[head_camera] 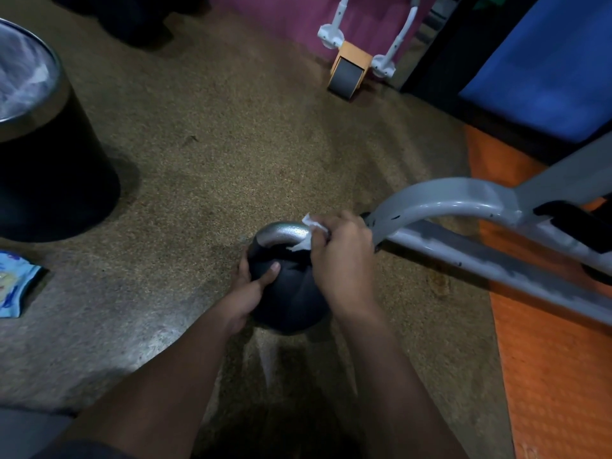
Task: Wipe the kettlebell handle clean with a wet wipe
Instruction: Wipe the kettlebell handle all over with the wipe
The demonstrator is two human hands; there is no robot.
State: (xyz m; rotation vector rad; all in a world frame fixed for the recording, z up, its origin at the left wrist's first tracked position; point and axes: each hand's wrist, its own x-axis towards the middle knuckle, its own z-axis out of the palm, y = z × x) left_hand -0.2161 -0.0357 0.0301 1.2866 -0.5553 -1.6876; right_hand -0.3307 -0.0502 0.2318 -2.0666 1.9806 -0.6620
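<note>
A black kettlebell (291,296) with a silver handle (281,231) stands on the speckled floor at the centre of the view. My left hand (251,289) grips the left side of its black body, thumb across the front. My right hand (344,256) is closed around the right end of the handle with a white wet wipe (309,233) pressed between fingers and metal. Only small corners of the wipe show above and below my fingers.
A black bin (49,154) with a steel rim and a plastic liner stands at the left. A blue wipe packet (16,283) lies below it. A grey metal frame (463,207) sits right of the kettlebell over an orange mat (556,359). An ab roller (351,71) rests at the back.
</note>
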